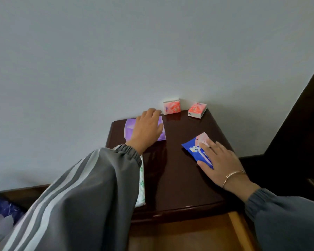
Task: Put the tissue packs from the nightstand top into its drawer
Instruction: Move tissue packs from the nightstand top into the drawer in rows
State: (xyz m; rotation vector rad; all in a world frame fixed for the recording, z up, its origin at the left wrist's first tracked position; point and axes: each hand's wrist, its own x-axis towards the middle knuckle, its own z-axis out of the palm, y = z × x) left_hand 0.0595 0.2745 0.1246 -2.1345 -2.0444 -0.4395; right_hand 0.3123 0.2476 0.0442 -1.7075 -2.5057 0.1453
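Your left hand (147, 129) lies flat, fingers spread, on top of a purple tissue pack (130, 129) at the far left of the nightstand top (174, 171); the palm covers the middle of the pack, and you press on it rather than grip it. The pack is a soft, glossy film pouch with crimped ends. Your right hand (219, 162) rests open on a blue tissue pack (193, 148), fingertips on its pale pink panel and thumb along its near edge. That pack is shiny blue plastic with a small white cartoon figure printed on it; the lettering is too blurred to read.

Beyond your left fingertips, against the grey wall (134, 51), a small red-and-white pocket tissue pack (171, 106) stands upright on its edge. Just right of it, a second red pocket pack (197, 110) lies tilted near the back right corner, its white paper side showing. Under your left sleeve (80, 196), a white pack with green print (141, 185) lies along the left edge of the top, mostly hidden.

The top is dark, polished wood with rounded corners. Below its front edge, near your right sleeve (286, 220), the light wooden drawer (179, 234) stands pulled open. A thin gold bangle (232, 175) circles your right wrist.
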